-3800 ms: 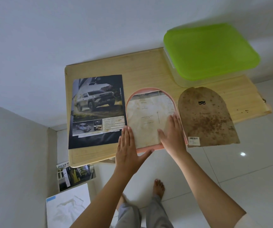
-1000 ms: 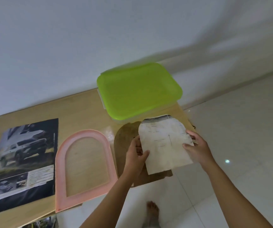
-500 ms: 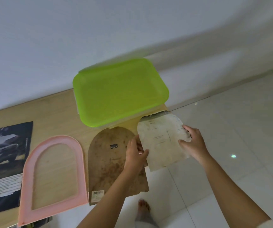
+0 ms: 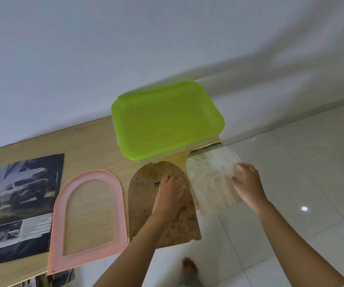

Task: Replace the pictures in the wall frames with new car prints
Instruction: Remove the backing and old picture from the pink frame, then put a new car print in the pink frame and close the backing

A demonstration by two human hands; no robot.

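An arched pink frame [image 4: 90,216] lies empty on the wooden table [image 4: 88,141], with the wood showing through it. To its left lies a dark car print [image 4: 20,201] showing an SUV. Right of the frame lies the stained brown backing board [image 4: 144,204], and my left hand [image 4: 170,195] rests on it with loosely bent fingers. The old pale arched picture [image 4: 210,181] lies at the table's right end, partly past the edge. My right hand [image 4: 247,183] has its fingertips on that picture's right side.
A clear box with a lime-green lid [image 4: 167,121] stands at the back right of the table against the white wall. More prints [image 4: 57,279] lie on the tiled floor below the table's front edge. My bare foot [image 4: 189,270] stands below the board.
I have set the old picture down at the table's right end. My left hand has let go of it and moved onto the backing board. The view has swung back left.
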